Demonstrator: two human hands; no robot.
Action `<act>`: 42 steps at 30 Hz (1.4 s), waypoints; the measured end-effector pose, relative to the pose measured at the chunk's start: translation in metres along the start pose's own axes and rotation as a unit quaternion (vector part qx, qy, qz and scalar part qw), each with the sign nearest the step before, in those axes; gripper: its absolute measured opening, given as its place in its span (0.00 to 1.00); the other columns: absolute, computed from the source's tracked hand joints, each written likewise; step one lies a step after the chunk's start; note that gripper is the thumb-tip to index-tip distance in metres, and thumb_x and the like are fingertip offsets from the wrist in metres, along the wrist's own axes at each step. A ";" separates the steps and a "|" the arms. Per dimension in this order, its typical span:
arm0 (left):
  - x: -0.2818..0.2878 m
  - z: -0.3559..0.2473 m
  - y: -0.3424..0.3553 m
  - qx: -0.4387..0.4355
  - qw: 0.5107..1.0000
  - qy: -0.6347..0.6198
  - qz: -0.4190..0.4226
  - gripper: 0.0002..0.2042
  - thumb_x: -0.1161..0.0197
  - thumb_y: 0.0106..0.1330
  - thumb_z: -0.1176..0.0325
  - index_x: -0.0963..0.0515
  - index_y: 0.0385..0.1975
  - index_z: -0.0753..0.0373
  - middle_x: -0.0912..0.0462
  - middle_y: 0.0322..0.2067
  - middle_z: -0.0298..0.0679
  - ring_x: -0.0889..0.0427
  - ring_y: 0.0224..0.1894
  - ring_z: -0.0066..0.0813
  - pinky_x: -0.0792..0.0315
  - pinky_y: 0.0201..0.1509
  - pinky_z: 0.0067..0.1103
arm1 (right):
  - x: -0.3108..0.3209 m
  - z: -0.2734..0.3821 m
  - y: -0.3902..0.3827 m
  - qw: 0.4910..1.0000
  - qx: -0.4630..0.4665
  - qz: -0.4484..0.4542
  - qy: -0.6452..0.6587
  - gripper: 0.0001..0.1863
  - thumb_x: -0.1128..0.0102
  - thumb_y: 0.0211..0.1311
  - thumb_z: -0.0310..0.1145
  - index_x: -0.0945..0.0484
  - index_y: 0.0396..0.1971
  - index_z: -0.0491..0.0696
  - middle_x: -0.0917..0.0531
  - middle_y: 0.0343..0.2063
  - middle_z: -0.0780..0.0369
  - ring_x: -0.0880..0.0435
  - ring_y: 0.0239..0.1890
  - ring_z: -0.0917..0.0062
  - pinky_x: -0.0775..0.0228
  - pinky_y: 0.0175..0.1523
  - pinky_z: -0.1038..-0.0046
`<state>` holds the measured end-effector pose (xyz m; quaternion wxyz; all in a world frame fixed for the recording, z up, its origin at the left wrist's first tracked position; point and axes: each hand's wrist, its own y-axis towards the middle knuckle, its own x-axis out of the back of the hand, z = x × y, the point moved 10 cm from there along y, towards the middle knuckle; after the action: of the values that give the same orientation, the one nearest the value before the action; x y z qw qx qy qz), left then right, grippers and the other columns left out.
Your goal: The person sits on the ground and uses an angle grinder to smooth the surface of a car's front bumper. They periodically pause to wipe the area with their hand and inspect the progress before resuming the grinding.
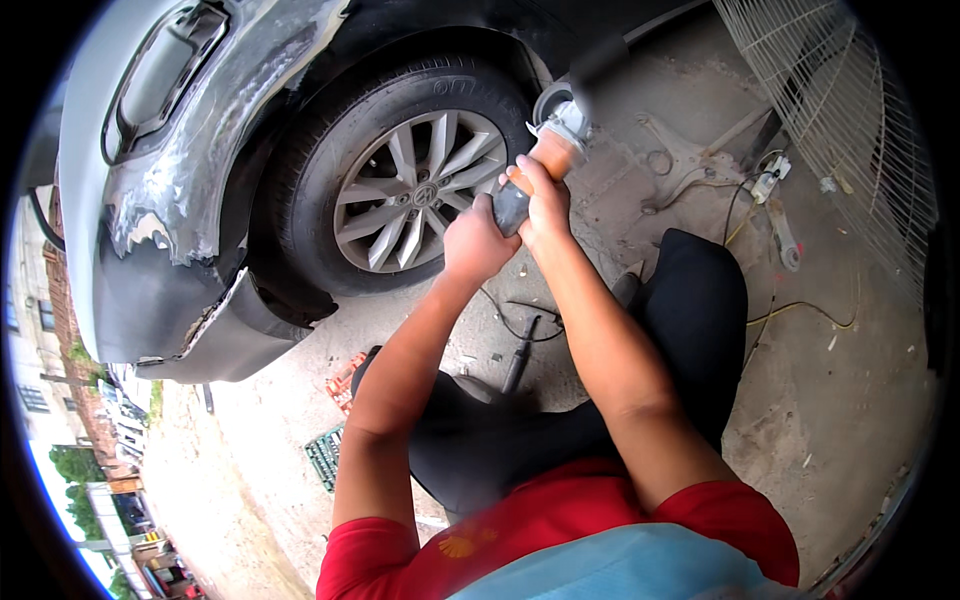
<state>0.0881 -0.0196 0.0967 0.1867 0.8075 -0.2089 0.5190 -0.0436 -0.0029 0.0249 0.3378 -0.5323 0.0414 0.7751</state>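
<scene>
An orange and grey angle grinder (555, 153) is gripped in both hands, its disc end pointing up and away from me. My left hand (479, 241) wraps round the rear of the dark body. Further forward, my right hand (543, 203) closes about the orange part. The grinder head is close to the dark lower edge of the car, just right of the wheel (420, 190) with its silver spokes and black tyre. Whether the disc touches the car I cannot tell. Left of the wheel, the car's rear panel (190, 190) has bare, scraped patches and a torn lower edge.
A metal fan guard (810, 90) stands at the upper right, near a fan base (690, 165) on the concrete. Cables (800, 305) trail over the floor at right. A black-handled tool (520, 355) lies between my legs, and a green tool case (325, 457) sits at left.
</scene>
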 end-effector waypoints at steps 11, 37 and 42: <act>0.016 -0.045 0.017 -0.173 0.973 0.136 0.064 0.44 0.21 0.62 0.43 0.25 0.68 0.74 0.21 0.65 0.67 0.20 0.69 0.63 0.25 0.72 0.47 | 0.089 -0.044 0.030 0.992 -0.060 -0.111 0.019 0.15 0.21 0.66 0.31 0.18 0.45 0.41 0.11 0.35 0.56 0.10 0.34 0.65 0.14 0.44 0.62; -0.095 -0.177 0.321 -0.463 0.664 0.580 -0.092 0.51 0.49 0.79 0.33 0.43 0.86 0.75 0.48 0.89 0.56 0.52 0.91 0.55 0.61 0.94 0.45 | 0.177 0.036 0.098 0.976 0.022 -0.187 0.108 0.10 0.31 0.74 0.36 0.21 0.47 0.48 0.16 0.37 0.60 0.13 0.40 0.66 0.16 0.48 0.64; -0.114 -0.163 0.316 -0.514 0.690 0.507 -0.051 0.46 0.47 0.80 0.41 0.42 0.85 0.76 0.46 0.88 0.57 0.51 0.91 0.52 0.62 0.95 0.44 | 0.188 0.040 0.093 0.975 0.007 -0.200 0.095 0.11 0.31 0.75 0.36 0.21 0.47 0.48 0.16 0.37 0.61 0.13 0.39 0.66 0.16 0.47 0.63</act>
<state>-0.2468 -0.1849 0.0826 0.6765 0.2087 -0.2747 0.6506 -0.1668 0.0330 -0.1451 0.4846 -0.5983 -0.0286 0.6374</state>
